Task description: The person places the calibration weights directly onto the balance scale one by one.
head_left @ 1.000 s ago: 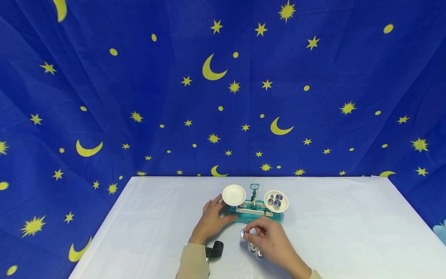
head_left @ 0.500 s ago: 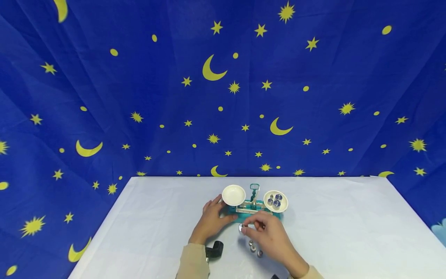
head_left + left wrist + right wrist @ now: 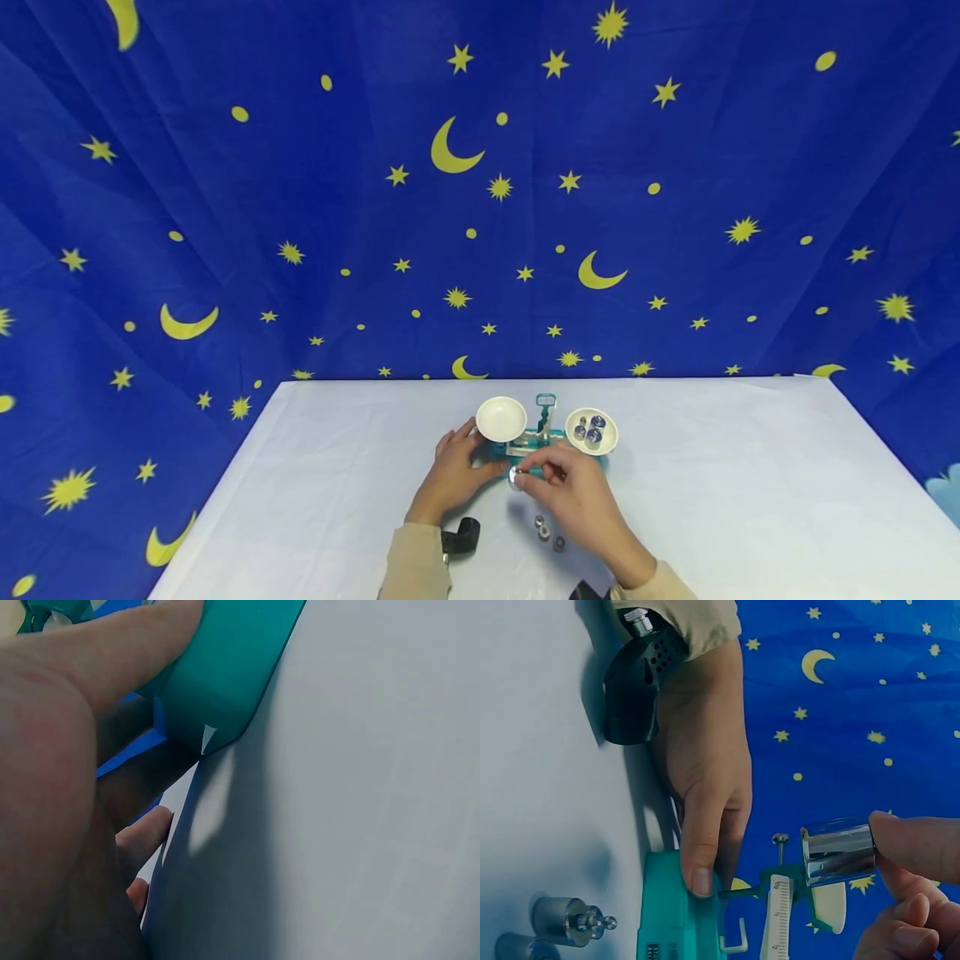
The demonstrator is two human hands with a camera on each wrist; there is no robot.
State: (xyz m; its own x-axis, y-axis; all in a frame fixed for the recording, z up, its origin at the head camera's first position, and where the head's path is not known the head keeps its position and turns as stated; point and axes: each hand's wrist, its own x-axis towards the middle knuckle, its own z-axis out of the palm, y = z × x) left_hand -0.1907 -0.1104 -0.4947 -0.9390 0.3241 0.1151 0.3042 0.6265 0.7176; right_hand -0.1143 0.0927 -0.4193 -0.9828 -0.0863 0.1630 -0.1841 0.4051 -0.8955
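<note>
A teal balance scale [image 3: 517,467] with two white pans stands on the table. My left hand [image 3: 453,475] grips the left end of its base, the thumb [image 3: 142,645] on the teal top and the other fingers around the far side. In front of the scale, my right hand [image 3: 581,496] pinches a shiny silver cylindrical weight [image 3: 838,851] between thumb and forefinger, clear of the tabletop. The left pan [image 3: 502,419] is bare. Several metal weights [image 3: 594,436] stand in the right pan [image 3: 612,444]. Three smaller weights [image 3: 543,532] sit on the table below my right hand.
White cloth covers the table [image 3: 750,483]. A blue curtain [image 3: 337,208] with yellow moons and stars hangs behind its far edge. Black wrist-worn devices, one of them the left wrist device [image 3: 462,536], are strapped by both sleeves.
My right hand has moved away from the small table weights and forward to the scale's front, carrying the silver weight. The left hand stays on the base.
</note>
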